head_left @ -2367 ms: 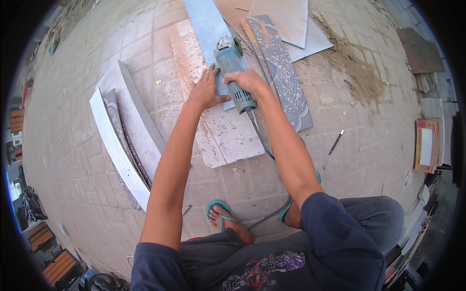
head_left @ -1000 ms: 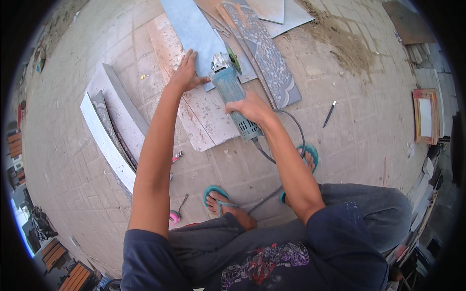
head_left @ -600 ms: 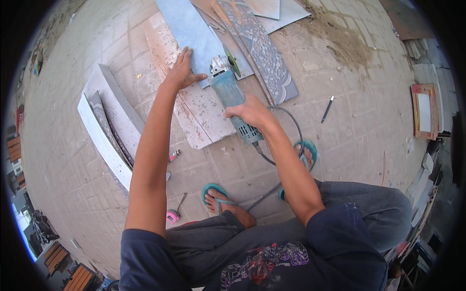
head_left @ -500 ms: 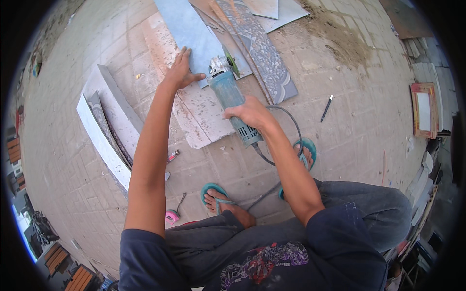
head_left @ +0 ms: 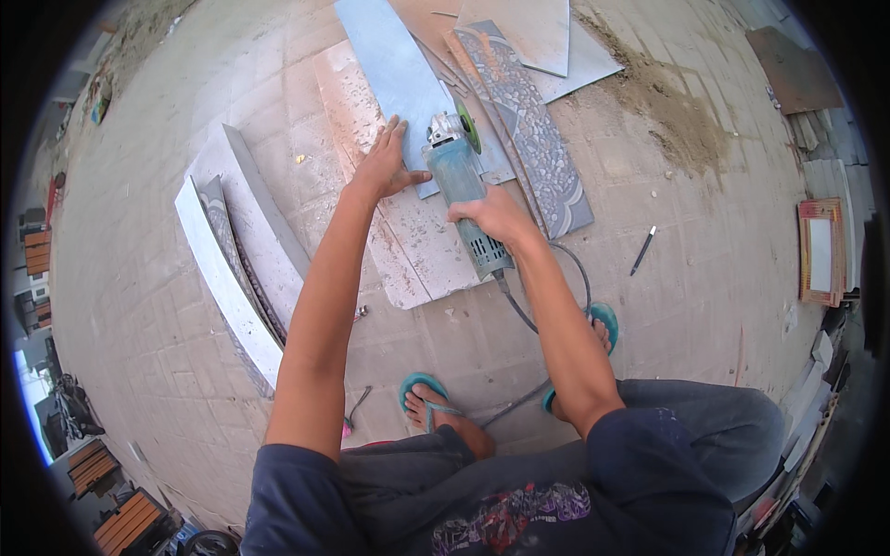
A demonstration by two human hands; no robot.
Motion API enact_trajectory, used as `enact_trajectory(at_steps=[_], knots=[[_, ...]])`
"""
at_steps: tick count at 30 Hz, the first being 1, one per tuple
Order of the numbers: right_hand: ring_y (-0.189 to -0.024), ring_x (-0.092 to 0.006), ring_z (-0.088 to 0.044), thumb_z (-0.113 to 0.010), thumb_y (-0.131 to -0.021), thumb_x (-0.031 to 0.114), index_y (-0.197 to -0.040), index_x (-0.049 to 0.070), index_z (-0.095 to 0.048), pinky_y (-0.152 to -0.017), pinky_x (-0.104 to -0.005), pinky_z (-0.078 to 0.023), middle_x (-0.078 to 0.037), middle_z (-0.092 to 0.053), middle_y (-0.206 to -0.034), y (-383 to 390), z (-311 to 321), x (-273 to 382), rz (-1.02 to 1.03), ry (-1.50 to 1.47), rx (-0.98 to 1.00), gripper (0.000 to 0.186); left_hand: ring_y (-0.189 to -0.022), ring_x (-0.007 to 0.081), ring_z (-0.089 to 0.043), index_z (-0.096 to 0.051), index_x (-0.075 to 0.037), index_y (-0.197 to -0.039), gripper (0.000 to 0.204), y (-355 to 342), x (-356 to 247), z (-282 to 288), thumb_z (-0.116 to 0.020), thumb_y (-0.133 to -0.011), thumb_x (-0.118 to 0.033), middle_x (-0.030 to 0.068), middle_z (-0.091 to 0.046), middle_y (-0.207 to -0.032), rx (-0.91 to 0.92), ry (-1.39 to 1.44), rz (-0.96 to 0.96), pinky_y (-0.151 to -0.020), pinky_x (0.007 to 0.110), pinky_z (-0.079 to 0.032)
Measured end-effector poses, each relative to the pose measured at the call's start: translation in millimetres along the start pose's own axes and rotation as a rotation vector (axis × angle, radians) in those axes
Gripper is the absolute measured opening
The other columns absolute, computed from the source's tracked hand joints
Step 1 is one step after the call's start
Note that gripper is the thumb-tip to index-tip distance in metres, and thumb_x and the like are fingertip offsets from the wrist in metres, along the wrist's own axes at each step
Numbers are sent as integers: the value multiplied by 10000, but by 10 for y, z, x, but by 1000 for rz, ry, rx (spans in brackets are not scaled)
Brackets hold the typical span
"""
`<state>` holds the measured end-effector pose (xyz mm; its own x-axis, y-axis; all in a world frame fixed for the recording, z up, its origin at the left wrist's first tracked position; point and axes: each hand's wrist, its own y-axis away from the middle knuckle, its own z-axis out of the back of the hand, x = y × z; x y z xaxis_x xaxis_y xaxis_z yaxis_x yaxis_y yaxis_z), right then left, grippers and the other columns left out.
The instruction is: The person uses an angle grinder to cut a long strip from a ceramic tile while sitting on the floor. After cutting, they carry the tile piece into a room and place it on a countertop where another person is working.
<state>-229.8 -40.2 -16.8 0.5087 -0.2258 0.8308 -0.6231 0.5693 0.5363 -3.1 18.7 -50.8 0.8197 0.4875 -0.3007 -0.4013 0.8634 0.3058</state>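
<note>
My right hand (head_left: pixel 499 215) is wrapped round the body of a teal angle grinder (head_left: pixel 456 174), whose power cord (head_left: pixel 521 313) trails from its rear end. Its green cutting disc (head_left: pixel 469 128) stands on edge at the right side of a long light-blue tile strip (head_left: pixel 389 57); whether it touches the strip I cannot tell. With fingers stretched out, my left hand (head_left: pixel 387 165) lies flat on the near left part of that strip, its thumb pointing toward the grinder head. Beneath the strip is a dusty pale slab (head_left: pixel 417 259).
A pebble-patterned tile (head_left: pixel 533 130) lies right of the grinder, with pale tiles (head_left: pixel 584 65) beyond. A black-and-white pen (head_left: pixel 642 250) rests farther right. Several long tile strips (head_left: pixel 250 199) stand at the left. My sandalled foot (head_left: pixel 431 403) is near the cord.
The scene has shifted slightly down and right in the picture as the view moved. Both hands keep their places on the tile strip and the angle grinder.
</note>
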Motion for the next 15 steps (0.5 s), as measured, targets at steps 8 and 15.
enact_trajectory(at_steps=[8, 15], knots=[[-714, -272, -645, -769, -560, 283, -885, -122, -673, -632, -348, -495, -206, -667, -837, -624, -17, 342, 24, -38, 39, 528, -1499, 288, -149, -180, -91, -1543, 1185, 59, -80, 37, -854, -649, -480, 86, -109, -1637, 13, 30, 42, -1202, 503, -218], [-604, -255, -621, -764, -584, 314, -816, -117, -678, -530, -356, -463, -183, -657, -763, -1022, -23, 479, -21, -29, 24, 497, -1499, 294, -149, -191, -76, -1536, 1169, 37, -59, 6, -843, -657, -487, 91, -117, -1635, -2, 57, 7, -1199, 512, -218]])
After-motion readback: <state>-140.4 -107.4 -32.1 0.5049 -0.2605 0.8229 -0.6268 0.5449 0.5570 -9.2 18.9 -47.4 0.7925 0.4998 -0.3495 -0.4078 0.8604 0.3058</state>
